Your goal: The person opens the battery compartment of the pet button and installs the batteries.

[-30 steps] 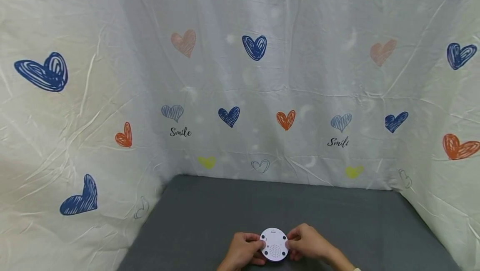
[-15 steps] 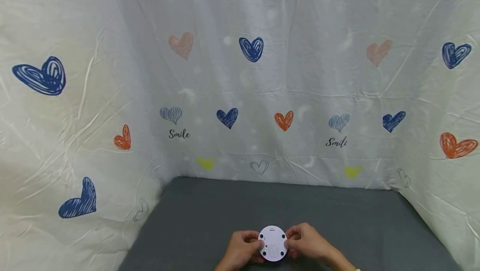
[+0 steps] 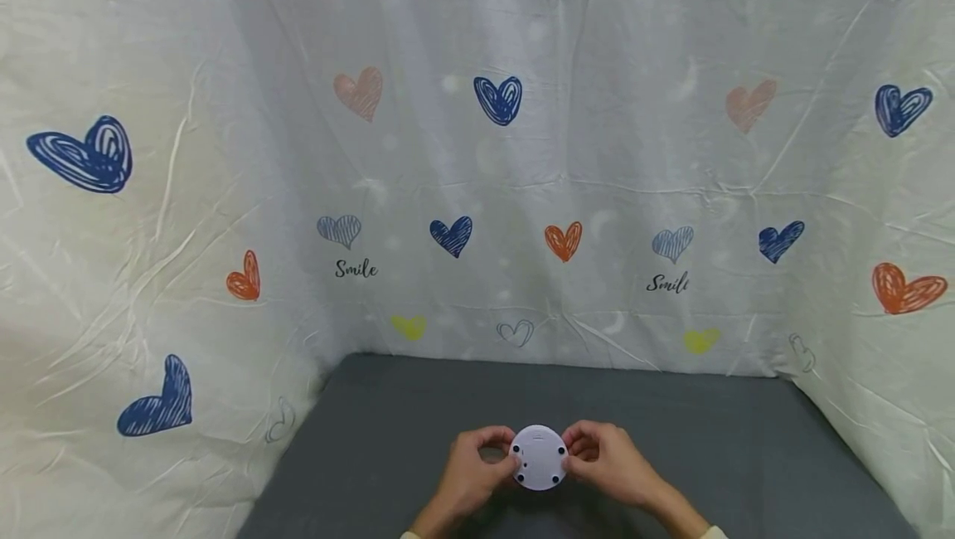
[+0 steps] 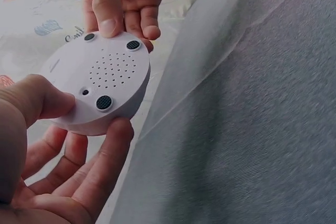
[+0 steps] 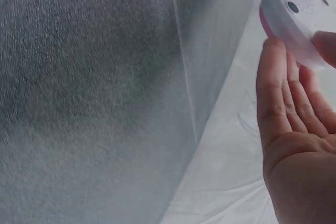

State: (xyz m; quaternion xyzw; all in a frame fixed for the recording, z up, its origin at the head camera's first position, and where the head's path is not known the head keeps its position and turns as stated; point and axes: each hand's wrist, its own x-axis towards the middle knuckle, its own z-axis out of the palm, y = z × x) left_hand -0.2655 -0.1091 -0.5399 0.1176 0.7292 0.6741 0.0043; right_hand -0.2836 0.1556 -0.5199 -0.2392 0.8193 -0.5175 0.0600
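Both hands hold a round white plastic device (image 3: pixel 539 473) above the grey table, its underside turned toward the head camera. In the left wrist view this device (image 4: pixel 73 72) shows dark round feet, a cluster of small holes and a small dark hole near one foot. My left hand (image 3: pixel 475 466) pinches its left edge, thumb on the underside and fingers beneath. On the right edge, my right hand (image 3: pixel 613 463) grips it the same way. A pink band shows low on the side of the device (image 5: pixel 299 38) in the right wrist view. Its opposite face is mostly hidden.
The dark grey tabletop (image 3: pixel 418 406) stretches out behind and around the hands. A white cloth (image 3: pixel 619 149) printed with hearts and "Smile" words hangs at the back and along both sides.
Both hands have moved the device up in the head view, away from the table's near side, and its underside is tilted differently. The grip stays at both edges. The head view shifts slightly.
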